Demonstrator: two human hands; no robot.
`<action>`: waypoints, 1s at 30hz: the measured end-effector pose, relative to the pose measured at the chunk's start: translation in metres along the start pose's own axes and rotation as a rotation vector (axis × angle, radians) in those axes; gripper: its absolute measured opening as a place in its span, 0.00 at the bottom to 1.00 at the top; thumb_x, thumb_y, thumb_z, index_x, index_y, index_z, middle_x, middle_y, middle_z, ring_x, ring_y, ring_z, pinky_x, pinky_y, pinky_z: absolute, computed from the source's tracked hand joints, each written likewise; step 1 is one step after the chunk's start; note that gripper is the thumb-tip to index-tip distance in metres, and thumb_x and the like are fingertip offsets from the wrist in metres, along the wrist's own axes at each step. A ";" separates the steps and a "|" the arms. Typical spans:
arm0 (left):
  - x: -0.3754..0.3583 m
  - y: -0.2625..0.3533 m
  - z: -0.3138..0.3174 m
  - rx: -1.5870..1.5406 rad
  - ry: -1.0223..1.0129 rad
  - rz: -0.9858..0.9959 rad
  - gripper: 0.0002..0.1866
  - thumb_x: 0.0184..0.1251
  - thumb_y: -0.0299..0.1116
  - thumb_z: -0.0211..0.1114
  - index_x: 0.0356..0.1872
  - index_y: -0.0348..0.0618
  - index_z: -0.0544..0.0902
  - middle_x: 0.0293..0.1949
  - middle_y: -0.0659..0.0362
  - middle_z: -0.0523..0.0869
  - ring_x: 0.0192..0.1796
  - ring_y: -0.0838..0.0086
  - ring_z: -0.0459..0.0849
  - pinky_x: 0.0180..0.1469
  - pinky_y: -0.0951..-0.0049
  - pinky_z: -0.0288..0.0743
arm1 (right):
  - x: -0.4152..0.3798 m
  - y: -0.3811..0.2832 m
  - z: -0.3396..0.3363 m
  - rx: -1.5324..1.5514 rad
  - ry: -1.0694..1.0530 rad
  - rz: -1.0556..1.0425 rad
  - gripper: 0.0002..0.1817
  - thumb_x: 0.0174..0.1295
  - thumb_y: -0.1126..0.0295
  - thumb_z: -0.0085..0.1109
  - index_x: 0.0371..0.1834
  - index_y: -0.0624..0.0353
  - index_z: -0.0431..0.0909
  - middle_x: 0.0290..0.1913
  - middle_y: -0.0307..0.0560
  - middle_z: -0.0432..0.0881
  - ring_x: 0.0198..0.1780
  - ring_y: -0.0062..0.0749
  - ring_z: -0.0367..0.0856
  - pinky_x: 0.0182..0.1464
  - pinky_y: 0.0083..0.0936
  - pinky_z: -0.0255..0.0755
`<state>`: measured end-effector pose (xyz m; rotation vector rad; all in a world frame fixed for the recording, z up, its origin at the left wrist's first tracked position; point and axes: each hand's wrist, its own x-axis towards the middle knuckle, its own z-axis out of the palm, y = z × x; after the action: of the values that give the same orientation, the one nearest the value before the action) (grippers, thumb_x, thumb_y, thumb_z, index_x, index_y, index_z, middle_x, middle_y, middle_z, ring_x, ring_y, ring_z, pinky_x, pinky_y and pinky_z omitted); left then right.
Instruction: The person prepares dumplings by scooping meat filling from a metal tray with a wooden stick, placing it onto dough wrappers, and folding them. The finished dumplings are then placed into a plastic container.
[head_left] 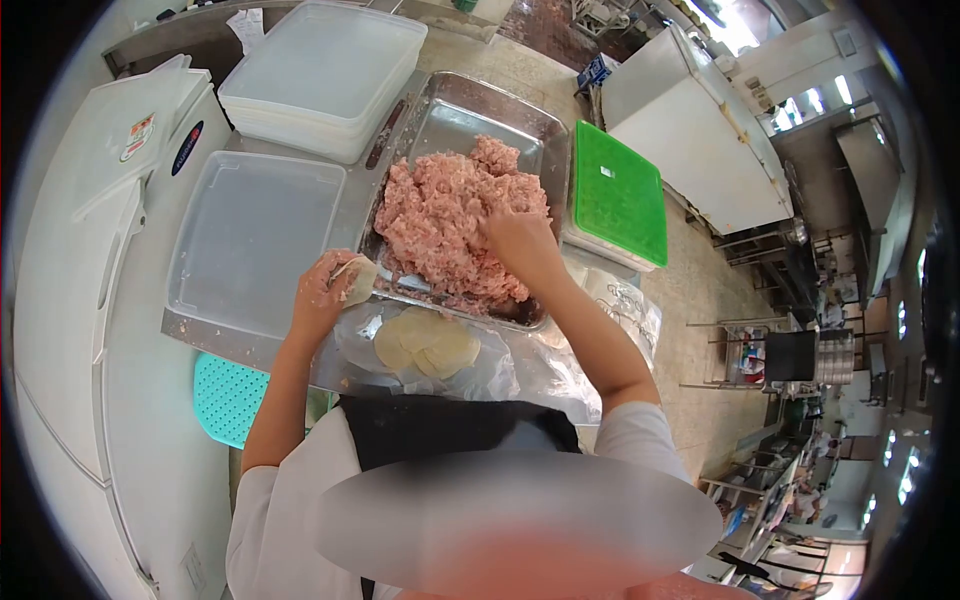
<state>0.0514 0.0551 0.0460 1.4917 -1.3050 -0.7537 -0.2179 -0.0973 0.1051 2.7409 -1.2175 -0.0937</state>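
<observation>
Filling a dumpling wrapper from a tray of minced meat

The left hand cups one wrapper, its fingers curled loosely round it at the tray's 7 o'clock corner. The right hand rests on the minced meat in the metal tray, fingers bent into the heap; whether they have pinched any I cannot tell. Judging by this, work is early: a stack of wrappers waits on the counter at 6 o'clock, the clear lidded box at 9 o'clock shows nothing inside, and much meat remains.

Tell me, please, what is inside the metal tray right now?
The metal tray holds a mound of minced meat, with the right hand pressed into it. The tray floor beneath the meat is covered.
</observation>
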 end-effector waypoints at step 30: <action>0.051 -0.010 0.067 -0.015 0.194 0.263 0.11 0.64 0.21 0.58 0.46 0.37 0.81 0.45 0.48 0.84 0.50 0.55 0.83 0.53 0.66 0.75 | 0.003 0.016 -0.015 -0.229 -0.050 -0.076 0.06 0.52 0.71 0.57 0.23 0.54 0.84 0.25 0.44 0.84 0.30 0.38 0.86 0.27 0.33 0.77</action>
<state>0.0062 -0.0126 0.0216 1.3128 -1.3106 -0.4365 -0.2262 -0.1085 0.1222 2.5980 -1.0418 -0.2928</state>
